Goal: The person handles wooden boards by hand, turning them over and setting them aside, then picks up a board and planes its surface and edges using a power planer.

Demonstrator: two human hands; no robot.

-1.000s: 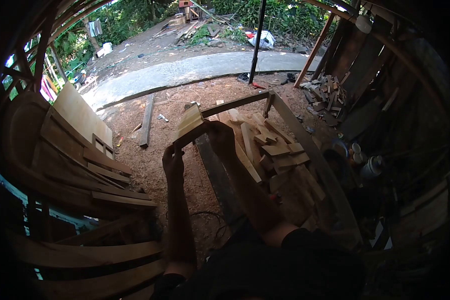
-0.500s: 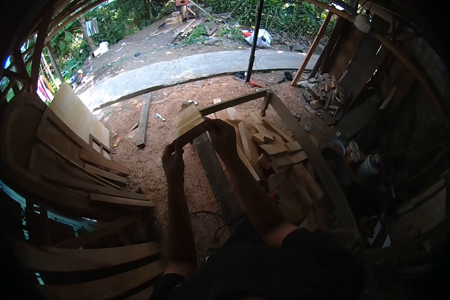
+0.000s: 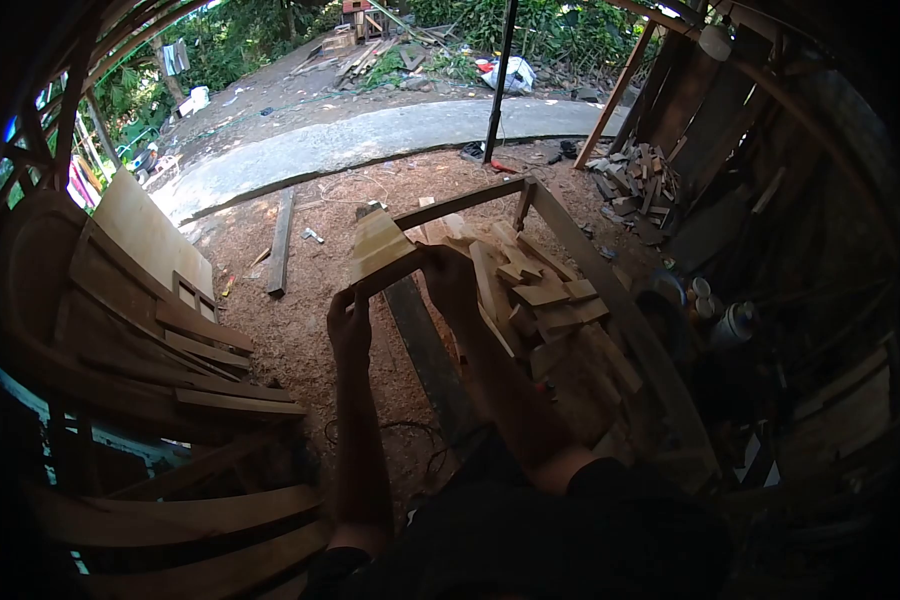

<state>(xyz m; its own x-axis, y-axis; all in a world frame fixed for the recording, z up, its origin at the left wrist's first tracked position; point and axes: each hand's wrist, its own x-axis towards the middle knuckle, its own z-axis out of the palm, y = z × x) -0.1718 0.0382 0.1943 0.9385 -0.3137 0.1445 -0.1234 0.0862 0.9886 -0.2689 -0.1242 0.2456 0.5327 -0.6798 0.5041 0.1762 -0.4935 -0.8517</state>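
Note:
A short piece of light wood (image 3: 382,247) is held up between both hands, above a dark beam (image 3: 425,340). Its broad face looks pale yellow, and the edge toward me is in shadow. My left hand (image 3: 349,318) is closed on its lower left corner. At the right end of the piece, my right hand (image 3: 447,275) grips it with bent fingers. Just right of my hands, cut wood offcuts (image 3: 550,297) lie heaped inside a wooden frame (image 3: 600,262).
Curved wooden panels (image 3: 120,290) and a pale board (image 3: 150,232) stand at the left. A loose plank (image 3: 282,243) and a hammer (image 3: 313,236) lie on the shavings-covered ground. A dark post (image 3: 500,80) rises ahead; scrap wood (image 3: 642,185) and cans (image 3: 735,325) are at the right.
The piece of wood has tilted slightly, so more of its pale face shows. Both hands keep their hold, and the surroundings have shifted a little left in view.

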